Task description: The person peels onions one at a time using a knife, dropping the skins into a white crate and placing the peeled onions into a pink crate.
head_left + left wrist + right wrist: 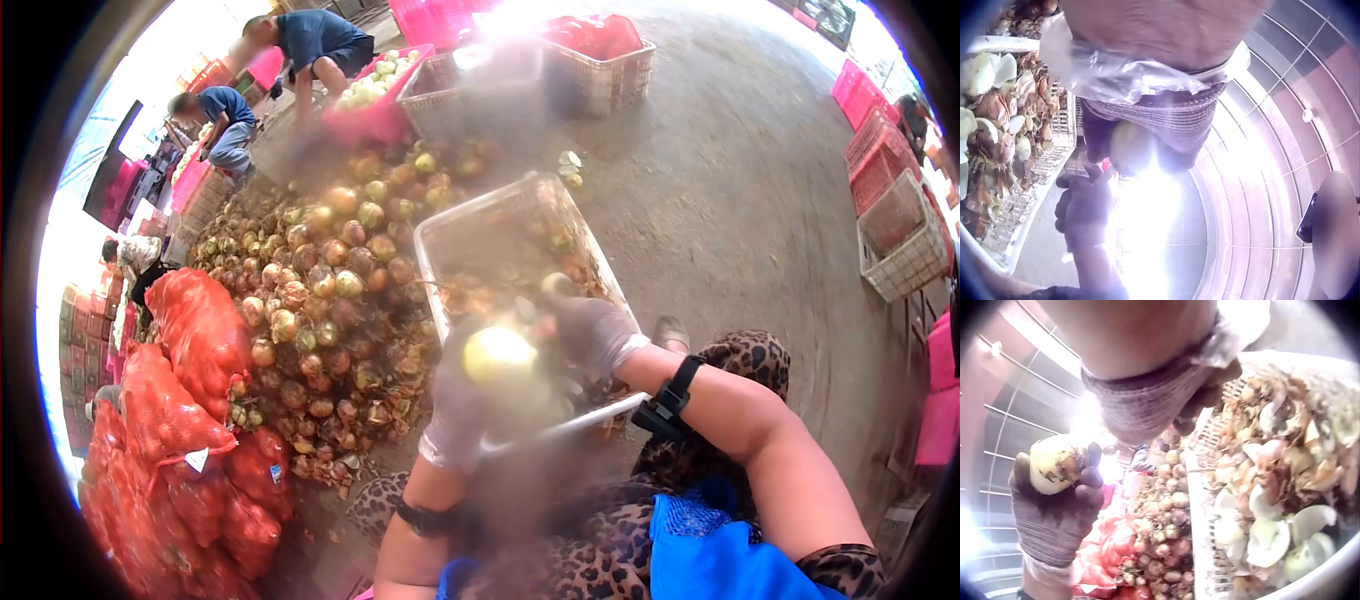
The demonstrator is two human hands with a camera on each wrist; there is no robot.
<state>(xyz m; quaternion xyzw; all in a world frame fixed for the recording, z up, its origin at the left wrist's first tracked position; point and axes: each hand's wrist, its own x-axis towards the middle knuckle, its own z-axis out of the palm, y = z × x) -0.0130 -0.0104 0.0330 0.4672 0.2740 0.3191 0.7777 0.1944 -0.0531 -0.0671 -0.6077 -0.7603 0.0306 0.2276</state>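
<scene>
My gloved left hand (455, 400) holds a pale, partly peeled onion (500, 355) above the near end of a white crate (590, 240). Seen from the right wrist, the left hand's fingers (1090, 487) curl round the onion (1054, 465), whose side has brown patches. Just right of it, my gloved right hand (597, 335) is over the crate; in the left wrist view the right hand (1085, 209) has curled fingers round a narrow object (1096, 172), too blurred to identify. Onion skins and pale outer layers (1266, 540) lie in the crate. Glare hides part of both hands.
A heap of unpeeled onions (345, 285) spreads left of the crate. Red mesh sacks (200, 340) stand at the left. Beyond are a pink crate (370, 120) of peeled onions, more crates (610, 80) and two people bending. Stacked crates (895, 215) line the right side.
</scene>
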